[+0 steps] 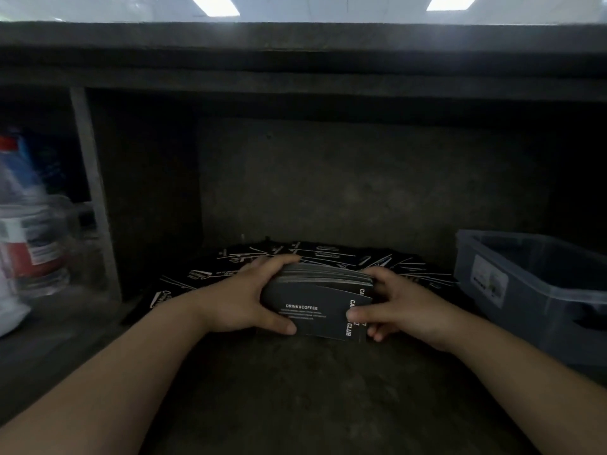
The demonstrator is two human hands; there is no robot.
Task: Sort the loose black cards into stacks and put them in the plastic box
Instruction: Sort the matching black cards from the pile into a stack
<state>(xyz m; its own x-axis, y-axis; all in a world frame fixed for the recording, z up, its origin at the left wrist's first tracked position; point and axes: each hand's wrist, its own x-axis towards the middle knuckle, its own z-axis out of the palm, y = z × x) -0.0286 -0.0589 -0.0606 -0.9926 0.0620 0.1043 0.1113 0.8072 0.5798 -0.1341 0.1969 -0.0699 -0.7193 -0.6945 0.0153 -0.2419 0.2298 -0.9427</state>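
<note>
You have the stack of black cards [312, 307] clamped between both hands near the middle of the shelf [328, 395]. Your left hand [236, 300] wraps the left end, with fingers curled over the far edge and the thumb on the near edge. Your right hand [404, 307] grips the right end, its thumb lying across the top card. The stack is not square yet: some cards at the right end sit askew, and the far edges fan out a little. I cannot tell whether the stack rests on the shelf or is lifted just clear of it.

To do this step well, loosen the squeeze slightly and tap the long edge down on the shelf. Then push the two ends together so the skewed cards slide flush. Keep your thumbs on top so nothing springs out.

The loose cards [328, 254] lie scattered just behind your hands, toward the back edge. The plastic box [486, 247] stands open at the right edge, so once the stack is true it probably needs only a short carry to the right. Hold both ends firmly, because a glossy stack could shear apart on the way
</note>
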